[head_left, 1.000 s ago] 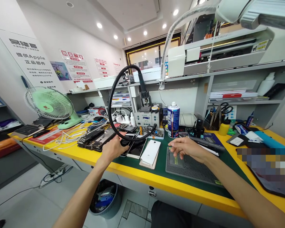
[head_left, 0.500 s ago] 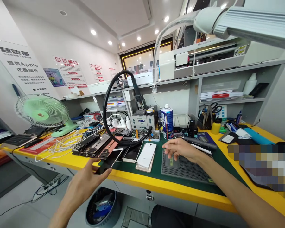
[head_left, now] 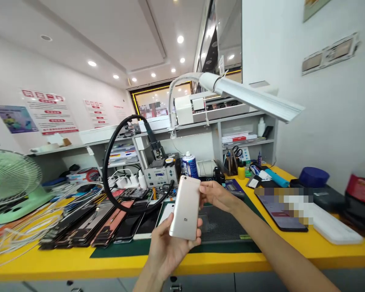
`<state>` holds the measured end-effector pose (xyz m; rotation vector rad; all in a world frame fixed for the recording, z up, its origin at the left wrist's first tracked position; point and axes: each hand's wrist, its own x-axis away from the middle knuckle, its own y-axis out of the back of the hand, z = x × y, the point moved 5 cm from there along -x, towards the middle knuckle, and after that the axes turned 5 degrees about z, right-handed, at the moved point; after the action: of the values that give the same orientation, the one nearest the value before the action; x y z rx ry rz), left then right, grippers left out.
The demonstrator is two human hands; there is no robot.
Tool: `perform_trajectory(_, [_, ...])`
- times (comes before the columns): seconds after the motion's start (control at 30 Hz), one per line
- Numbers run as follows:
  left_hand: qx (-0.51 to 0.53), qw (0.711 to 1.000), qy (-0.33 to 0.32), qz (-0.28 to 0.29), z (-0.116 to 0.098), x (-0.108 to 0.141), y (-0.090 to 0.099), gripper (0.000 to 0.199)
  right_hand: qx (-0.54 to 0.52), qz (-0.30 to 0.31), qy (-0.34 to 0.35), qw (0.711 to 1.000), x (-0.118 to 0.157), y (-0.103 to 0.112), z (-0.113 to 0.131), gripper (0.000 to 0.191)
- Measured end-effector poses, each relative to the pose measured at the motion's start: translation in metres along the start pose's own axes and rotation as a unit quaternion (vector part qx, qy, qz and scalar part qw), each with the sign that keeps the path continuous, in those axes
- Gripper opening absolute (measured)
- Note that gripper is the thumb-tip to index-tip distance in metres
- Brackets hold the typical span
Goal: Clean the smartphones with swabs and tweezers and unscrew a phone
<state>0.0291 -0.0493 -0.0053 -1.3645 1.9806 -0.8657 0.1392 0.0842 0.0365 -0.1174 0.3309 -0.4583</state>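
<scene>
A gold smartphone (head_left: 185,207) is held up over the front of the bench, its back with a small logo facing me. My left hand (head_left: 172,253) wraps round its lower end, thumb on the left edge and fingers on the right. My right hand (head_left: 217,195) pinches the phone's upper right edge. Behind the phone, a white phone (head_left: 167,211) lies mostly hidden on the green mat (head_left: 121,250). Under my right forearm is a dark perforated pad (head_left: 228,223).
Stacked phone parts (head_left: 76,225) and tangled white cables (head_left: 6,243) lie to the left, near a green fan (head_left: 27,198). A looped black hose (head_left: 105,170) rises from a soldering station (head_left: 161,174). A blue spray can (head_left: 189,165) stands behind. A dark-screened phone (head_left: 280,213) lies right.
My left hand has moved right and up, now showing a gold phone back instead of a dark screen. My right hand has closed on the phone's edge. The view has turned right.
</scene>
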Motion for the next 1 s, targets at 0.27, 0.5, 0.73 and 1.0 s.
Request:
perform_trajectory(0.27, [-0.038,0.995,0.042,0.077,0.011,-0.063,-0.020,0.064,0.084,-0.171,0.061,0.980,0.013,0.050,0.027,0.034])
perform_trajectory(0.5, [-0.209,0.978,0.028,0.001,-0.002,-0.101,-0.018,0.055,0.162,-0.270,0.125,0.941,0.019,0.062,0.038,0.033])
perform_trajectory(0.73, [-0.225,0.972,0.024,0.063,0.000,-0.112,-0.012,0.037,0.191,-0.320,0.138,0.918,0.022,0.063,0.042,0.035])
perform_trajectory(1.0, [-0.132,0.988,0.051,0.057,0.002,-0.108,-0.009,0.034,0.159,-0.371,0.065,0.913,0.016,0.064,0.024,0.032])
